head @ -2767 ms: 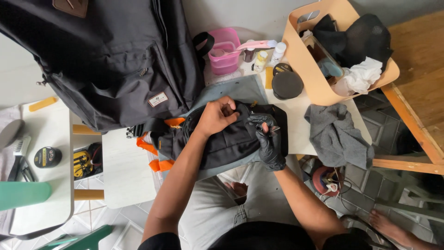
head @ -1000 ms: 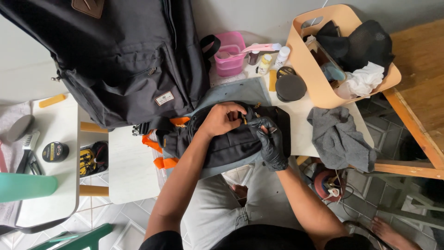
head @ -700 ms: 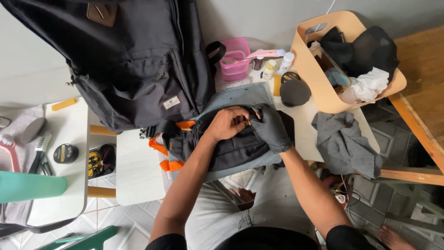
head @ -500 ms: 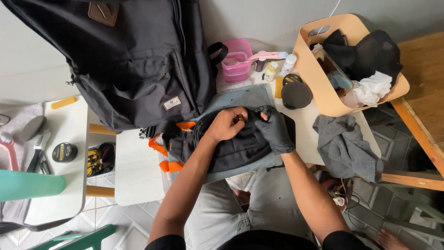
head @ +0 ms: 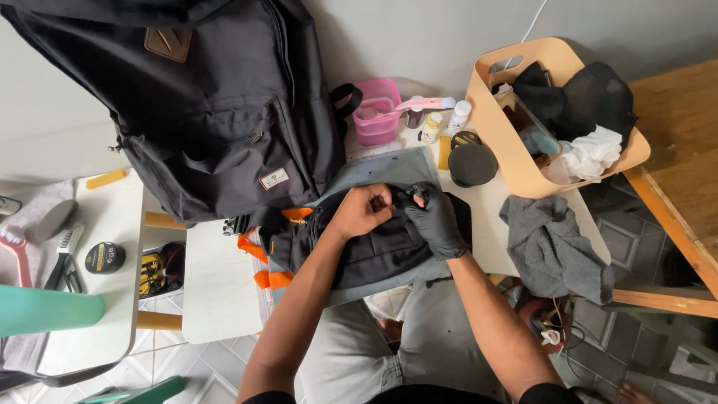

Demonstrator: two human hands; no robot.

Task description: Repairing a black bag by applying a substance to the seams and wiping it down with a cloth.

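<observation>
A small pale rectangular label (head: 274,179) sits low on the big black backpack (head: 217,112); a brown leather patch (head: 168,44) sits near its top.

Large backpack (head: 202,112), upper left: black; small bag (head: 359,251), centre: black, orange straps; right hand (head: 437,221): black glove; basket (head: 516,161), upper right: beige; cup (head: 376,112): pink.

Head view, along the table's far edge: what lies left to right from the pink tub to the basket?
Pink tub → yellow-capped bottle → white bottle → round black tin → tan basket.
</observation>
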